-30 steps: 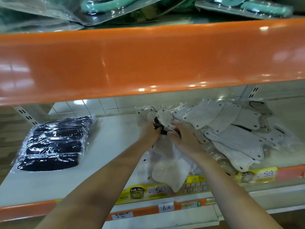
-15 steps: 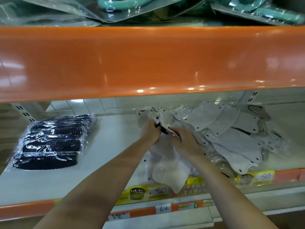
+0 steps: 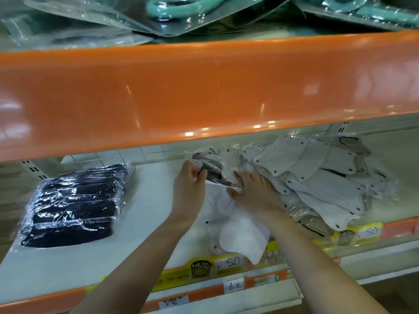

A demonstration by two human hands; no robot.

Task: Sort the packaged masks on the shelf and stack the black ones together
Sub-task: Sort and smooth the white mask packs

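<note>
Nearest, price tags (image 3: 229,262) lined the orange front edge of the shelf (image 3: 145,214); a white mask (image 3: 243,240) lay over that edge, partly under the right forearm; on the left of the shelf, well apart from the hands, sat the black stack (image 3: 72,205) in clear wrap. Farther in, both hands met at the left end of the grey pile (image 3: 317,182); the left hand (image 3: 189,189) had its fingers curled round one end of a dark mask (image 3: 212,171) in a crinkled clear packet; the right hand (image 3: 254,191) gripped the packet's other end, thumb pinching the plastic, with its fingers lying against the pile; the dark mask was held just above the white one. Overhead, the orange upper shelf (image 3: 204,87) carried teal packages (image 3: 181,10).
</note>
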